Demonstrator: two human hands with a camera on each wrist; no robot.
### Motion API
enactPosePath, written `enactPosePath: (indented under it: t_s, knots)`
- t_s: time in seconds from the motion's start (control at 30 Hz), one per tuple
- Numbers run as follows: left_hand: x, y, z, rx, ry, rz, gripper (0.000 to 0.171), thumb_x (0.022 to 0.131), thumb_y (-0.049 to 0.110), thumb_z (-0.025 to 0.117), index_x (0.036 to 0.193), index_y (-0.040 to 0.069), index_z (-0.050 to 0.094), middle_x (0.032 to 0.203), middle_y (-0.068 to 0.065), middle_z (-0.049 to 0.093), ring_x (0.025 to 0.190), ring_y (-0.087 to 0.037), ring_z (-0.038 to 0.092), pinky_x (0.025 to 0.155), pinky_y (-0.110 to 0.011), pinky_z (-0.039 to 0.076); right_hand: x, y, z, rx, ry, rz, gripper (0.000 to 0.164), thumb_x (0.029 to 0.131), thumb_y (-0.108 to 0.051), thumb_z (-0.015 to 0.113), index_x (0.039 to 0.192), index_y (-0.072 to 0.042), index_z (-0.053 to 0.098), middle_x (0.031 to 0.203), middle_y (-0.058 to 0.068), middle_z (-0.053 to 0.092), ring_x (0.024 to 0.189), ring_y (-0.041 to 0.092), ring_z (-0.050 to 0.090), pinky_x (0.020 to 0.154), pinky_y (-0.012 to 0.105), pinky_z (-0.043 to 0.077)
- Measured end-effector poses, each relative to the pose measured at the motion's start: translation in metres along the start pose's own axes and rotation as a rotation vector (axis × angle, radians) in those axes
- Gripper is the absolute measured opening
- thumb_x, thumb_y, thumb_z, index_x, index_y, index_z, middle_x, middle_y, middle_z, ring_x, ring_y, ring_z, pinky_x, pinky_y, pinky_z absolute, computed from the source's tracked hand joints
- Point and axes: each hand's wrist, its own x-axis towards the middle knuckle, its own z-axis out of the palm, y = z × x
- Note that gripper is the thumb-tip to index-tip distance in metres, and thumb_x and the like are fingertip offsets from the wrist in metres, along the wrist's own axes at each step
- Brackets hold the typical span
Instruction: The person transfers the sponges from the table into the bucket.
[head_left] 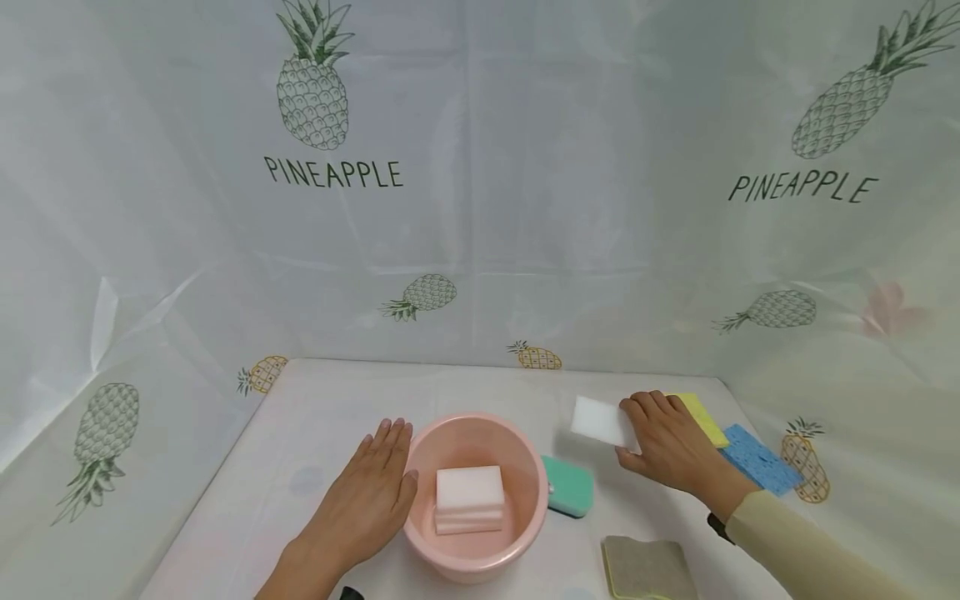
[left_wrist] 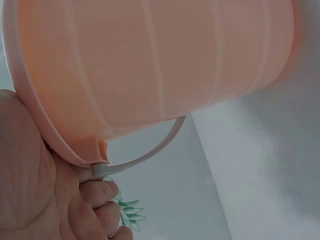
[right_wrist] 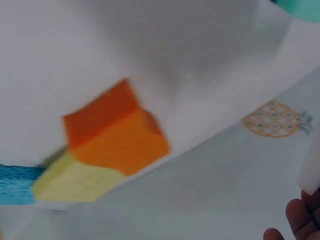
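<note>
Bucket (head_left: 468,442) and teal sponge (head_left: 573,487) separate the straight-fingered left hand (head_left: 372,487) from the right hand (head_left: 669,442) gripping white foam (head_left: 598,422).

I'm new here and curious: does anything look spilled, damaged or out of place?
Nothing looks spilled or broken. The white sponges in the pink bucket appear neatly stacked. One small oddity: the pineapple-print backdrop has sharp creases at the head view's left instead of hanging smooth.

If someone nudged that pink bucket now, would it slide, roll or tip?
The pink bucket would probably slide rather than roll, since it stands upright. It looks like plastic, so likely light for its size. A high push might tip it, as its wall narrows toward the base, though white blocks inside may steady it.
</note>
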Motion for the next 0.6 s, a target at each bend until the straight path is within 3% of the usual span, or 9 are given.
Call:
enactPosePath:
  t_s: [0.33,0.6]
  knots:
    - [0.0,0.0,-0.001,0.008,0.007,0.005,0.062,0.113,0.033,0.045,0.162,-0.003,0.035,0.17,-0.02,0.032,0.161,-0.035,0.024,0.131,-0.056,0.024,0.056,-0.038,-0.04,0.05,0.018,-0.002,0.066,0.081,-0.049,0.079,0.124,-0.003,0.061,0.116,0.014,0.066,0.104,0.032,0.061,0.089,0.049,0.053]
    - [0.0,-0.001,0.0,0.022,0.026,0.007,0.062,0.112,0.032,0.048,0.161,-0.004,0.037,0.168,-0.021,0.036,0.16,-0.037,0.028,0.13,-0.056,0.025,0.09,-0.072,-0.064,0.147,0.076,-0.077,0.061,0.082,-0.049,0.077,0.122,-0.004,0.061,0.116,0.011,0.064,0.104,0.029,0.058,0.088,0.046,0.05]
